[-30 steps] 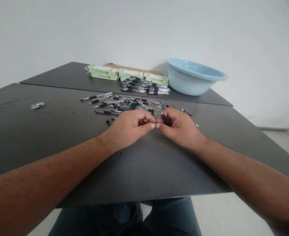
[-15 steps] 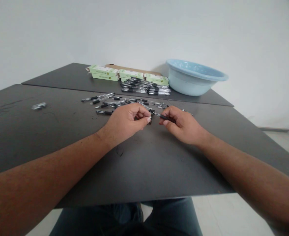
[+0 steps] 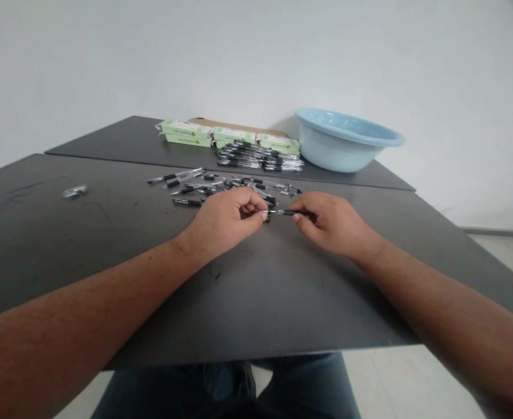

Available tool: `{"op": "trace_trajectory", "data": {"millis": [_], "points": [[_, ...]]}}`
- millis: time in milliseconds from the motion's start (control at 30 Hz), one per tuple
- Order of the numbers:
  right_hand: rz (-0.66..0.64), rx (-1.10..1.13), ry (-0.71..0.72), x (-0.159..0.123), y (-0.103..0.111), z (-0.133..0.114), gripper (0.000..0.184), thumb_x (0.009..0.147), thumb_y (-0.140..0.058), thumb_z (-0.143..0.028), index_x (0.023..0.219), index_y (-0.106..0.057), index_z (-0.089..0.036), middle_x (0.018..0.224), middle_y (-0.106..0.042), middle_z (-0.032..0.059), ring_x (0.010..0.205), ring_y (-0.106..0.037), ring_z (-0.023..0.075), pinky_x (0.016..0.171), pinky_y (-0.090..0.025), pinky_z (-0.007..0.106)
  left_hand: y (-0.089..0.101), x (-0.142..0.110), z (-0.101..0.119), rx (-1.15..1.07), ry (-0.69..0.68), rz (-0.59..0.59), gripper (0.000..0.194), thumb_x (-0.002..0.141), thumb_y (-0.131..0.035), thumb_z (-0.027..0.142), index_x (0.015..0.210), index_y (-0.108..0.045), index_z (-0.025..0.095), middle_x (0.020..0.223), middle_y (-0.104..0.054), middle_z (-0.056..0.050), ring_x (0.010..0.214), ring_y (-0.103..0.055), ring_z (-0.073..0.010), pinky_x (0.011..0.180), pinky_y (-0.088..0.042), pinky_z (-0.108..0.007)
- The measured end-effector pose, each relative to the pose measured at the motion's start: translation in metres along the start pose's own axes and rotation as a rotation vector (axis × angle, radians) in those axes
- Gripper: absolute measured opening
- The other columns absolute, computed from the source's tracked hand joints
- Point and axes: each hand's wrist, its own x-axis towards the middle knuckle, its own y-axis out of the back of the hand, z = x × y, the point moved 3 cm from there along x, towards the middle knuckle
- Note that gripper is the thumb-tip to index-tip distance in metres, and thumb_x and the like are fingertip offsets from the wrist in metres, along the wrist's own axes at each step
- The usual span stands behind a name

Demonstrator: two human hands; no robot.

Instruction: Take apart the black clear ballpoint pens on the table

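Note:
My right hand [image 3: 332, 221] is closed around a gel pen [image 3: 286, 212] with a black grip, held nearly level. Its bare point faces left and meets the fingertips of my left hand [image 3: 230, 218], or comes very close to them. Thumb and forefinger of that left hand pinch a small piece, mostly covered by the fingers. Just behind the hands lies a loose pile of clear pens with black grips [image 3: 189, 187], partly hidden by my left hand.
Farther back, pens are stacked in a neat heap [image 3: 239, 154] before green-and-white boxes [image 3: 186, 134]. A light blue basin [image 3: 341, 148] stands at the back right. Small clear pieces [image 3: 74, 191] lie at the left on the dark table [image 3: 152, 326]. A seam crosses the tabletop.
The hands were fingertip to fingertip, then drew apart. The pen in my right hand has swung from tilted to nearly level, its point now at my left fingertips.

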Motion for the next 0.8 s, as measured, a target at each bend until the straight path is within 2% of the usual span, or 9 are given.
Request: {"op": "trace_trajectory", "data": {"millis": [800], "points": [[-0.05,-0.043,0.039,0.0,0.0,-0.013,0.02,0.095,-0.057,-0.022,0.109,-0.071,-0.019,0.095,-0.073,0.0075,0.08,-0.065,0.0205,0.076,-0.047,0.032,-0.003,-0.004,0.004,0.081,-0.008,-0.102,0.009,0.086,-0.066,0.023,0.091,-0.073,0.02,0.083,-0.076,0.001,0.075,-0.07,-0.0141,0.073,-0.053,-0.025]]}}
